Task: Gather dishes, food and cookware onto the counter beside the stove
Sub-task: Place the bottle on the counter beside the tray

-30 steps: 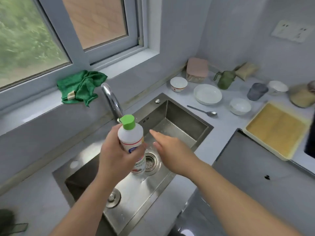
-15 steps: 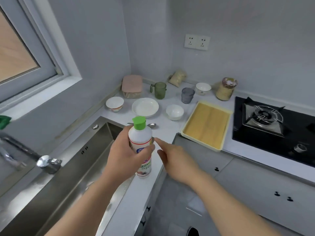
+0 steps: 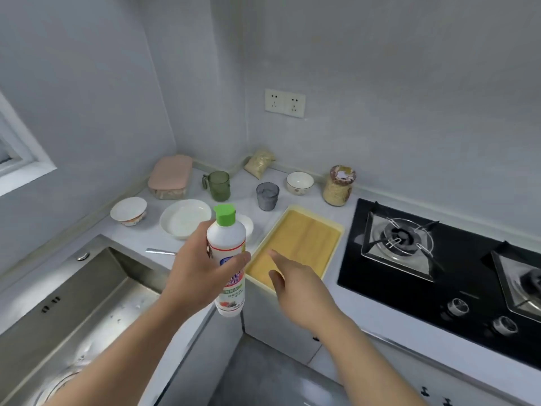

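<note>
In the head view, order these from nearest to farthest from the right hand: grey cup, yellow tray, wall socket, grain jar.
1. yellow tray, just ahead of the right hand
2. grey cup, behind the tray
3. grain jar, beside the stove
4. wall socket, high up

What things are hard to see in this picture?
Head view:
The small bowl: mostly behind the bottle.
The spoon: its end hidden by the left hand.
The label: too blurred to read.
The second burner: cut off by the right edge.

The tray (image 3: 295, 244) lies on the counter (image 3: 140, 232) between the plate (image 3: 185, 219) at left and stove (image 3: 439, 265) at right.
</note>
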`<state>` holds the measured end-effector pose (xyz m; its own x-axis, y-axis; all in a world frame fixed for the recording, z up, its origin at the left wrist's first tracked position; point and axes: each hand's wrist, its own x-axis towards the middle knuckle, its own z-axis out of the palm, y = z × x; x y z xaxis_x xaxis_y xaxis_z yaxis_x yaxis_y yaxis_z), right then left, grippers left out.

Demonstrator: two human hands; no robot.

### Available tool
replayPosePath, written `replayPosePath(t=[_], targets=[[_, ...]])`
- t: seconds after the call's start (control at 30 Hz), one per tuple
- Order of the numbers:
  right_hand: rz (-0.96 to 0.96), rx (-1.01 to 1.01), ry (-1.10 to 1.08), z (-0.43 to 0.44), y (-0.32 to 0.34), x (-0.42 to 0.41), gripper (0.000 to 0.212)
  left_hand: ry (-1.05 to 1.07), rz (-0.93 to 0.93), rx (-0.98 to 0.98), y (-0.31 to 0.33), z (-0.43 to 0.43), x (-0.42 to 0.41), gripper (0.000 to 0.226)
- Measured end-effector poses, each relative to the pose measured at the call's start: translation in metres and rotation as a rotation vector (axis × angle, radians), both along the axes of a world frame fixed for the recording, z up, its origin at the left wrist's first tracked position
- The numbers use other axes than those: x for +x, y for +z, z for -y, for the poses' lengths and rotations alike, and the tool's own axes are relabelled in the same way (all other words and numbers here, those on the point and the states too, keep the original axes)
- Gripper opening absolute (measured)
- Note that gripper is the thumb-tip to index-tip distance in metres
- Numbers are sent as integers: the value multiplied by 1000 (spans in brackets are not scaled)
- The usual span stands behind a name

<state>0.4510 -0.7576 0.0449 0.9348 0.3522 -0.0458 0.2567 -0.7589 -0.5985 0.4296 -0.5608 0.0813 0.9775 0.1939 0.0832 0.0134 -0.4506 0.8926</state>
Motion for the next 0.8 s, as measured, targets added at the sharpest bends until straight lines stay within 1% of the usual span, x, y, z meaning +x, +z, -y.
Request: replayPosePath(t=[0.13, 0.23, 0.43, 0.63, 0.7, 0.8], targets=[[-20, -5, -57, 21, -8, 33, 50, -42, 11, 7, -4, 19, 45, 44], [-21, -44, -104, 29, -21, 62, 49, -73, 4, -11, -15, 26, 81, 46], [-174, -111, -155, 41, -46, 106, 50, -135, -36, 3, -35, 32, 143, 47], [-253, -120, -172, 34, -62, 136, 47, -166, -80, 13, -44, 26, 172, 48], [-263, -132, -184, 28, -64, 144, 42, -145, -89, 12, -45, 17, 176, 46], [-305, -168, -288, 21, -75, 154, 24, -81, -103, -3, -51, -1, 180, 48]])
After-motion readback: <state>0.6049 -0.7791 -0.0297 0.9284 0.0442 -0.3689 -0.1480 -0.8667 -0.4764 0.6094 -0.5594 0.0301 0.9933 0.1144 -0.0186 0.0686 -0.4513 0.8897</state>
